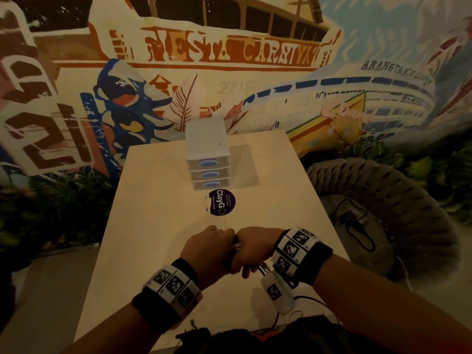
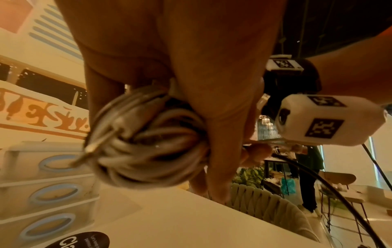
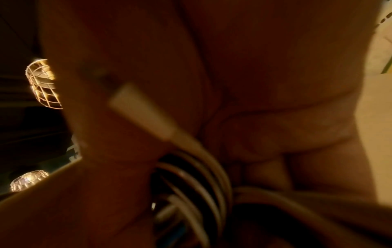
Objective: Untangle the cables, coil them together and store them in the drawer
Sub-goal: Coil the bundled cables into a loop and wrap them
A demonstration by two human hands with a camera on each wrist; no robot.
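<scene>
Both hands meet over the near half of the table (image 1: 158, 226), closed round one bundle of coiled cables (image 1: 237, 245). My left hand (image 1: 208, 247) grips the grey-white coil (image 2: 148, 142), from which a metal plug tip (image 2: 93, 147) sticks out. My right hand (image 1: 252, 251) holds the same coil from the other side; its view shows a white plug (image 3: 144, 115) and wound loops (image 3: 197, 188) against the palm. The white three-drawer unit (image 1: 208, 154) stands at the far middle of the table, all three drawers closed, with blue oval handles (image 1: 209, 163).
A round dark ClayGo sticker (image 1: 221, 202) lies between the drawer unit and my hands. A woven grey chair (image 1: 383, 208) stands right of the table. Thin black wires (image 1: 306, 300) trail near the table's front right edge. A mural wall is behind.
</scene>
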